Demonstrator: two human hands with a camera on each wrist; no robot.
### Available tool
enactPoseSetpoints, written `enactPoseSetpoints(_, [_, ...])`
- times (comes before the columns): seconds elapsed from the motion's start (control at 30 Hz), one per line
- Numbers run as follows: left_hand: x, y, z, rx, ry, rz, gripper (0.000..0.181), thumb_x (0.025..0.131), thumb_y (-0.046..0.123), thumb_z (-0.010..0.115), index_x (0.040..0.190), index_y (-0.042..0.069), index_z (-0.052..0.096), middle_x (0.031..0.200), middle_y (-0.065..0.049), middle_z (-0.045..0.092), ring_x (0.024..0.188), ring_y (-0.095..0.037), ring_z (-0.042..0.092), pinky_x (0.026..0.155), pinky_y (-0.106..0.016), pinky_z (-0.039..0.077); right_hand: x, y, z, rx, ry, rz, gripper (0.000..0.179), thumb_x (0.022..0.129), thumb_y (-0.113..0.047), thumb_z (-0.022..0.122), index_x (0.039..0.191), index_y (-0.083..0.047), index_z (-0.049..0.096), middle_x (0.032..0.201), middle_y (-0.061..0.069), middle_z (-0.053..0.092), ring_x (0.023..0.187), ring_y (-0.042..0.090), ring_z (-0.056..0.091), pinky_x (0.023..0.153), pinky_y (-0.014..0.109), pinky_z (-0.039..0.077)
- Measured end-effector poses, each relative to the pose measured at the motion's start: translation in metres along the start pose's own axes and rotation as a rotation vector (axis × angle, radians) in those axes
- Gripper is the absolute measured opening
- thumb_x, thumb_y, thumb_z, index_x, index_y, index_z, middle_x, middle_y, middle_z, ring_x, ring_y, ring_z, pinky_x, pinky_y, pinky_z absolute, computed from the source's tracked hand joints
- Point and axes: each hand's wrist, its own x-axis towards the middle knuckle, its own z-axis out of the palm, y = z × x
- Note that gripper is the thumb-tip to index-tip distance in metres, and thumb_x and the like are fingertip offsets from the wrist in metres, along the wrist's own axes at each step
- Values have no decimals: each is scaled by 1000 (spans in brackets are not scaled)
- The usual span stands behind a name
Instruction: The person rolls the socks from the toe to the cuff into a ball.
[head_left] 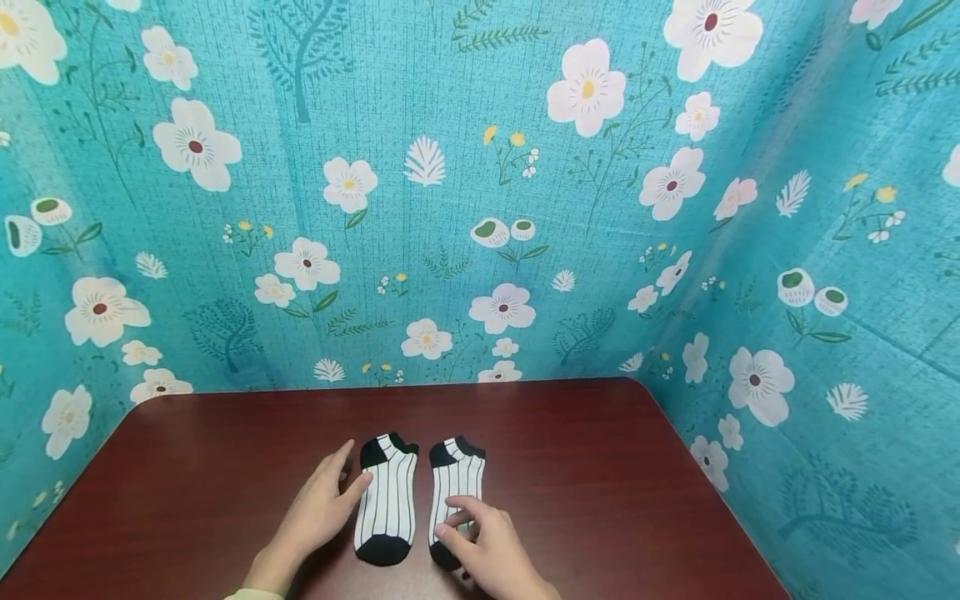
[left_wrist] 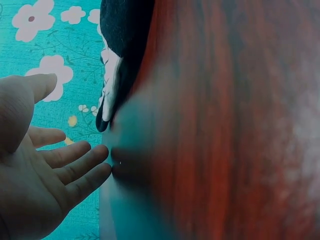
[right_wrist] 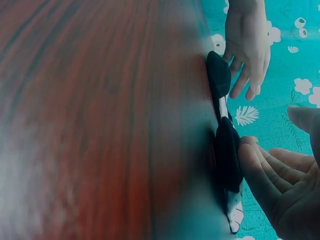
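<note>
Two ankle socks lie flat side by side, white with thin dark stripes and black toes, heels and cuffs. My left hand [head_left: 318, 508] is beside the left sock [head_left: 387, 500], thumb toward its edge. In the left wrist view, that hand's fingers [left_wrist: 82, 162] are spread and hold nothing. Over the lower part of the right sock [head_left: 457, 479] is my right hand [head_left: 495, 546], thumb and forefinger apart. The right wrist view has its fingertips [right_wrist: 247, 150] right at the side of a black sock toe [right_wrist: 227, 157]. Part of the right sock is hidden by the hand.
The dark red wood-grain table [head_left: 585, 467] has rounded far corners. Turquoise flowered cloth [head_left: 450, 250] hangs behind it and along both sides. A narrow strip of tabletop separates the two socks.
</note>
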Motion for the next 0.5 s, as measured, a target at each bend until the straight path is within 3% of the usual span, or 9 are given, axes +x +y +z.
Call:
enactPoseSetpoints(0.17, [-1,1,0,-13,-1,1,73,100,39,61,155,1,32,148,-28,42,125,-41,53,101,-63,39,1,-1,7,36,-22,13,43,94,-27,73,126,-1,63,96,1,73,54,10,63,42,29,51])
enactPoseSetpoints(0.4, [1,1,1,-25,17,1,71,100,37,62,153,0,34,144,-29,45,119,-39,57,97,-62,43,4,-2,15,-5,-30,-30,40,94,-27,72,125,-3,65,93,-4,74,58,5,64,56,24,53])
enactPoseSetpoints(0.5, [2,0,2,-34,24,1,70,100,36,62,153,-1,34,141,-29,48,115,-38,59,94,-60,45,5,-2,19,-5,-45,-55,41,94,-27,72,125,-1,64,93,-3,73,58,5,64,56,24,53])
